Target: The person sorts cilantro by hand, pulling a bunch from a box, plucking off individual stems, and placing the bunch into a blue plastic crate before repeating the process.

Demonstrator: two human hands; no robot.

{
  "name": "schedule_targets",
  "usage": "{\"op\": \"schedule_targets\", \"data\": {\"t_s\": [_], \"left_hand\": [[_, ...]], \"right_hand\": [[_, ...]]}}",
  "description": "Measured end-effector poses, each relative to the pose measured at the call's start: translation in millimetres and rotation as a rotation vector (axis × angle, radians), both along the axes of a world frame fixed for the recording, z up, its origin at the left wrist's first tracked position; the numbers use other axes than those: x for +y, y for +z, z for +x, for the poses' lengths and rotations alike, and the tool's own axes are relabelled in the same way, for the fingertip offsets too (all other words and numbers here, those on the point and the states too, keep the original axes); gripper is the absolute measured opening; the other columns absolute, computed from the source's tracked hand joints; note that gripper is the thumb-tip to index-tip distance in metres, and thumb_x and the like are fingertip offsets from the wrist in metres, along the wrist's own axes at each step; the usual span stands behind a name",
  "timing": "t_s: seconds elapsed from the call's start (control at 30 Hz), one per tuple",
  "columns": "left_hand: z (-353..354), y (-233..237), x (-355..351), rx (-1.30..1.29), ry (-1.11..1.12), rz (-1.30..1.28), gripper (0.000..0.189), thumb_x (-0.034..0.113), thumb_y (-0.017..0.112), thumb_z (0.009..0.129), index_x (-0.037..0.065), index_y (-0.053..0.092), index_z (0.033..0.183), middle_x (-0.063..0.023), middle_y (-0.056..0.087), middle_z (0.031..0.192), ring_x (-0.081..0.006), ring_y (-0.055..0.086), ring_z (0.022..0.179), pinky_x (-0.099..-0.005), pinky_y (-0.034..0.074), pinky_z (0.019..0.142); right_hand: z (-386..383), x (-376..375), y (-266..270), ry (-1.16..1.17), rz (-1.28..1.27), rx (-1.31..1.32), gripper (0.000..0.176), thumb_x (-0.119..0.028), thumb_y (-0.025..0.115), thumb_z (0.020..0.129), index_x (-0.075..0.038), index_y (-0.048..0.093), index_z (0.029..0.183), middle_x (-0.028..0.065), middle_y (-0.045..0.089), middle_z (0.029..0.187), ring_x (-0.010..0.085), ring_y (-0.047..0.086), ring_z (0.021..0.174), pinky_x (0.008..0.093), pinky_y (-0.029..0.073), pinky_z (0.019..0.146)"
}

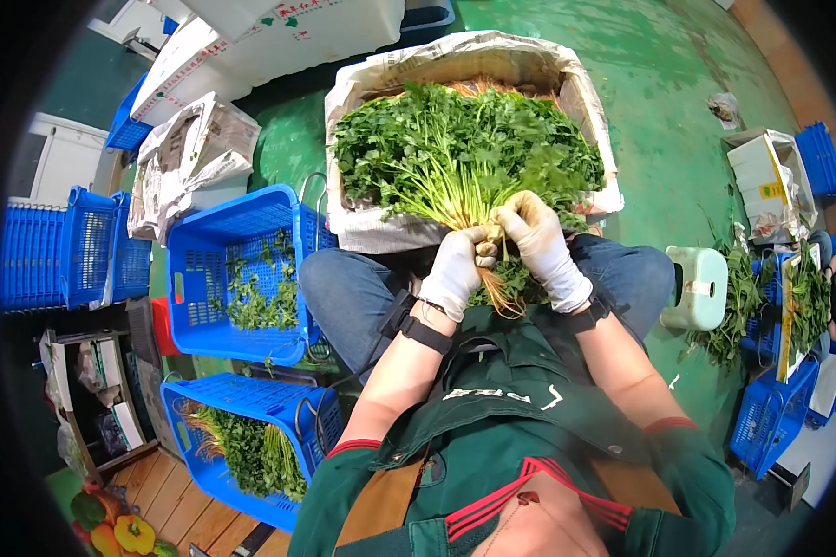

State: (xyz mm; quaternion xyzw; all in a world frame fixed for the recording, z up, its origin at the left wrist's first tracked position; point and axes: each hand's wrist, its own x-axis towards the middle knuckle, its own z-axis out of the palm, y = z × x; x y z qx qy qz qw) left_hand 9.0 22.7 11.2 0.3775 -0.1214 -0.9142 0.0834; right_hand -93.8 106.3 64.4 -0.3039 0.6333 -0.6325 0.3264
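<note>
My left hand (457, 267), in a white glove, is closed round the root end of a bunch of leafy celery (441, 193). Pale roots hang below that fist, and the stems fan forward and away from me. My right hand (537, 243), gloved too, is closed on the bunch's stem bases right beside the left, its fingers curled and its thumb near them. The bunch's leaves overlap more greens in a paper-lined box (378, 234) just in front of my knees. Roots show along the far side of that box.
To my left stand a blue basket (190, 320) with loose leaves and another blue basket (181, 395) with bunched greens. Newspaper (190, 158) covers a box beyond them. A pale green stool (698, 290) is at my right, near more greens (741, 302).
</note>
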Motion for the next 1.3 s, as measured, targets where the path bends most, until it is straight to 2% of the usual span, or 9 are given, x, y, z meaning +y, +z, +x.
{"op": "schedule_targets", "data": {"t_s": [0.13, 0.27, 0.37, 0.47, 0.57, 0.73, 0.93, 1.07, 1.3], "left_hand": [[3.2, 8.9, -2.1, 0.112, 0.002, -0.076, 0.01, 0.009, 0.047, 0.089, 0.003, 0.055, 0.085, -0.0004, 0.05, 0.064, -0.0085, 0.039, 0.046, -0.0201, 0.029, 0.039], [6.1, 8.3, -12.9, 0.227, -0.086, 0.23, 0.01, 0.017, 0.055, 0.091, 0.008, 0.056, 0.086, 0.0008, 0.052, 0.066, -0.0048, 0.038, 0.044, -0.0176, 0.027, 0.036], [5.5, 0.1, -3.2, 0.151, -0.06, 0.087, 0.012, 0.017, 0.056, 0.09, 0.009, 0.056, 0.082, 0.0015, 0.052, 0.063, -0.0049, 0.036, 0.041, -0.018, 0.026, 0.035], [-2.5, 3.0, 17.4, -0.131, 0.097, -0.367, 0.01, 0.014, 0.059, 0.086, 0.007, 0.059, 0.079, 0.0019, 0.053, 0.059, -0.0054, 0.04, 0.04, -0.0193, 0.026, 0.036], [3.6, -2.3, 20.9, -0.077, 0.171, -0.487, 0.004, 0.002, 0.058, 0.077, 0.005, 0.061, 0.078, 0.0017, 0.054, 0.06, -0.0058, 0.041, 0.04, -0.0205, 0.027, 0.036], [12.8, 3.1, 12.4, -0.059, 0.12, -0.39, 0.012, 0.019, 0.066, 0.085, 0.009, 0.059, 0.086, 0.0023, 0.051, 0.061, -0.0041, 0.033, 0.04, -0.0178, 0.024, 0.036], [7.0, 3.0, 17.7, -0.138, 0.156, -0.439, 0.02, 0.027, 0.066, 0.086, 0.008, 0.06, 0.085, 0.0026, 0.05, 0.061, -0.004, 0.033, 0.04, -0.0174, 0.023, 0.036], [12.4, -4.3, 23.1, -0.062, 0.146, -0.749, 0.016, 0.022, 0.066, 0.085, 0.008, 0.06, 0.084, 0.0042, 0.048, 0.058, -0.0036, 0.032, 0.039, -0.019, 0.022, 0.037], [17.2, -5.8, 13.3, -0.176, 0.196, -0.328, 0.016, 0.024, 0.069, 0.083, 0.011, 0.061, 0.084, 0.0036, 0.053, 0.061, -0.0034, 0.037, 0.042, -0.0184, 0.024, 0.037]], "right_hand": [[-0.7, 19.5, 29.5, 0.17, 0.032, -0.022, 0.015, -0.012, 0.061, 0.086, -0.002, 0.051, 0.08, 0.0051, 0.058, 0.073, 0.0121, 0.056, 0.063, 0.0244, 0.047, 0.062], [-20.5, 35.6, 40.2, 0.734, 0.741, 0.807, 0.016, -0.016, 0.064, 0.084, -0.001, 0.065, 0.09, 0.0069, 0.063, 0.072, 0.014, 0.058, 0.067, 0.0278, 0.047, 0.064], [-10.3, 25.5, 41.1, 0.288, 0.373, 0.22, 0.017, -0.013, 0.062, 0.084, -0.002, 0.066, 0.097, 0.0099, 0.065, 0.08, 0.0216, 0.062, 0.072, 0.0278, 0.049, 0.068], [-5.9, -1.0, 33.3, 0.196, -0.032, 0.934, 0.033, -0.013, 0.061, 0.083, -0.006, 0.059, 0.115, 0.0122, 0.061, 0.112, 0.0271, 0.063, 0.084, 0.0315, 0.05, 0.072], [-8.0, -10.2, 26.2, 0.259, 0.162, 0.997, 0.039, -0.017, 0.062, 0.081, -0.009, 0.056, 0.119, 0.0113, 0.058, 0.117, 0.0311, 0.062, 0.085, 0.0341, 0.051, 0.071], [-9.1, 2.5, -23.9, 0.066, 0.392, 1.09, 0.036, -0.027, 0.061, 0.083, -0.009, 0.057, 0.114, 0.0091, 0.06, 0.096, 0.029, 0.062, 0.069, 0.0363, 0.05, 0.059], [-7.5, -11.5, 7.9, 0.077, 0.029, 1.17, 0.041, -0.028, 0.061, 0.082, -0.007, 0.056, 0.116, 0.0092, 0.06, 0.105, 0.0282, 0.062, 0.073, 0.0347, 0.049, 0.064], [-7.1, -15.8, -1.9, 0.111, 0.21, 1.191, 0.04, -0.029, 0.061, 0.081, -0.008, 0.056, 0.116, 0.0091, 0.061, 0.105, 0.0272, 0.062, 0.074, 0.034, 0.049, 0.064], [-0.9, 5.0, -35.6, -0.024, 0.29, 1.052, 0.028, -0.024, 0.061, 0.084, -0.008, 0.06, 0.107, 0.0105, 0.061, 0.096, 0.0288, 0.063, 0.071, 0.0345, 0.05, 0.061]]}}
